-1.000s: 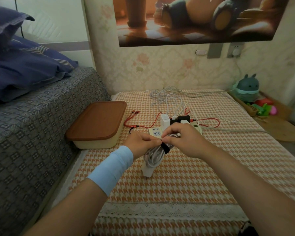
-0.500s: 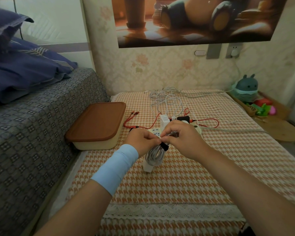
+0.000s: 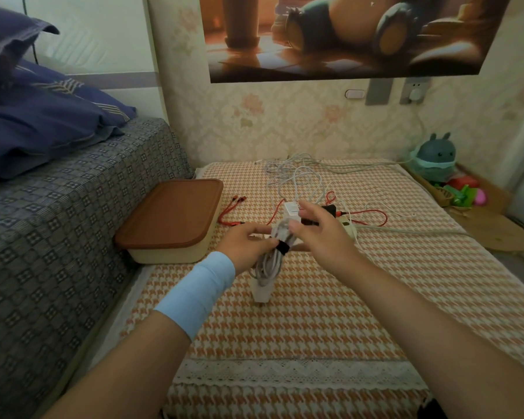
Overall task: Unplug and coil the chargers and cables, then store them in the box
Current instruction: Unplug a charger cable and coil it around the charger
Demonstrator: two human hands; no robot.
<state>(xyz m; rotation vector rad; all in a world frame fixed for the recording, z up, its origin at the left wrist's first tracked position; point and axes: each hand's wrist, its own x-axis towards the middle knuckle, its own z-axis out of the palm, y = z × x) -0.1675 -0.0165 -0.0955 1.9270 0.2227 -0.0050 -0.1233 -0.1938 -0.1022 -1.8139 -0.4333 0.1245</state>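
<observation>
My left hand [image 3: 246, 243] grips a coiled white cable [image 3: 270, 261] bound by a black strap [image 3: 282, 247]; its white charger block [image 3: 262, 291] hangs below, just above the checked cloth. My right hand [image 3: 318, 234] hovers just right of the coil with its fingers spread, touching nothing I can make out. Behind the hands lies a white power strip [image 3: 347, 226] with a white charger [image 3: 291, 208] and a black plug [image 3: 330, 210] in it, with red cables [image 3: 372, 217] and a tangle of white cables [image 3: 297, 179]. The cream box with a brown lid [image 3: 173, 219] sits closed on the left.
A bed edge with a grey patterned cover [image 3: 73, 225] runs along the left. A round plush toy [image 3: 436, 160] and small colourful toys [image 3: 463, 193] sit at the far right by a wooden board [image 3: 496, 237]. A wall socket [image 3: 415, 90] holds a plug.
My right hand has let go of the strap and opened, moving slightly right. My left hand has kept its hold on the coil.
</observation>
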